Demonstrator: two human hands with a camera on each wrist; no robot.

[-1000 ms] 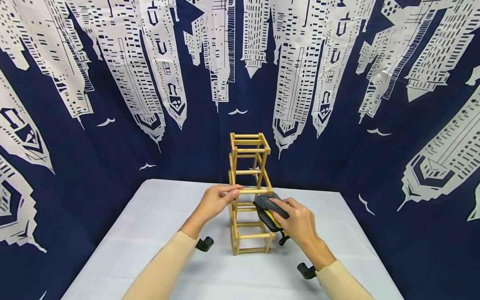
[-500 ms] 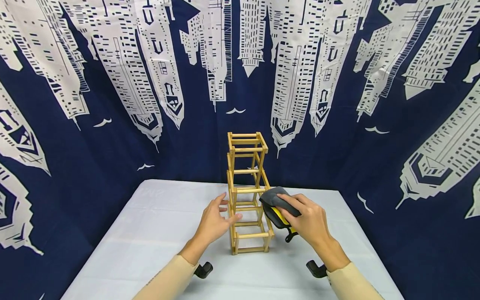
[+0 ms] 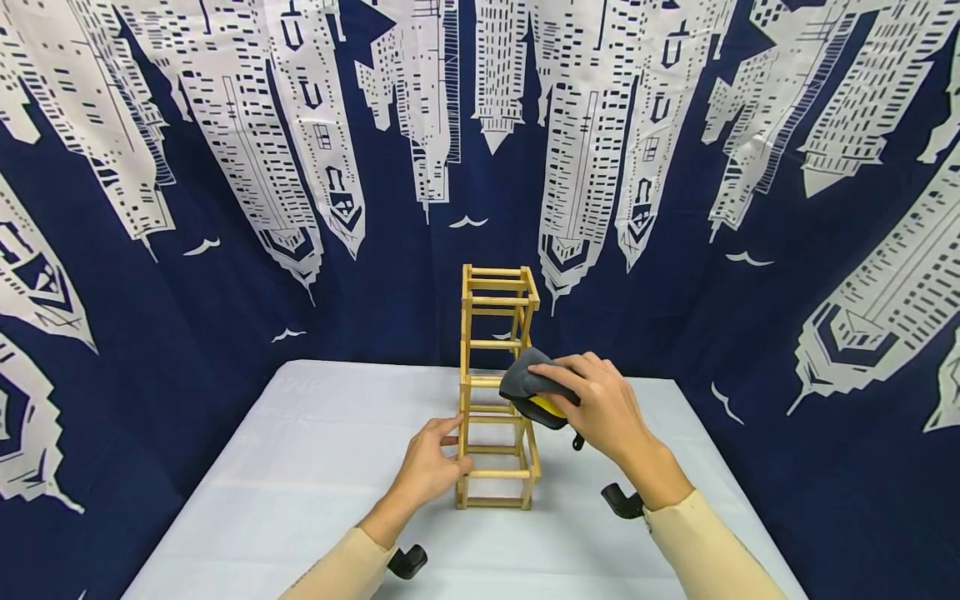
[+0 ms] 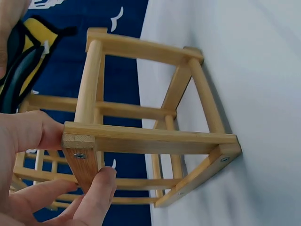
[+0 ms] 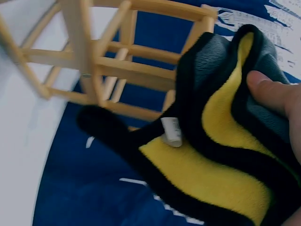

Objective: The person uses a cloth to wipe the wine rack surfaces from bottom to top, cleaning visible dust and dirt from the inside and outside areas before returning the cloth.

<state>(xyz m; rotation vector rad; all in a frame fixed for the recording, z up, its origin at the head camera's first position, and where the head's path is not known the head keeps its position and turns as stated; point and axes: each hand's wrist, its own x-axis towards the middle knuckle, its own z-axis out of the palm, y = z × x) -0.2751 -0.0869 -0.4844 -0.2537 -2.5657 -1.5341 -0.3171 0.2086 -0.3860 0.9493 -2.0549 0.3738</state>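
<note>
A tiered light-wood rack [image 3: 497,474] stands upright on the table, its square openings framed by round bars and flat rails. My left hand [image 3: 429,462] grips its lower left post. In the left wrist view, thumb and fingers sit on either side of the wooden corner [image 4: 80,160]. My right hand [image 3: 603,404] holds a bunched cleaning cloth [image 3: 528,379] against or close to the rack's right side, at mid height. Seen from the right wrist, this cloth [image 5: 202,174] is grey on one face and yellow on the other, with black edging, a white tag and a black loop.
A white cloth covers the table [image 3: 337,417]. Behind and at both sides hangs a navy curtain [image 3: 405,300] printed with white buildings. Black wrist mounts [image 3: 407,562] project from both forearms, low over the table.
My left hand has let go of the middle bar and moved down to the lower left post. The cloth swung out right, then came back higher beside the rack, which has turned slightly.
</note>
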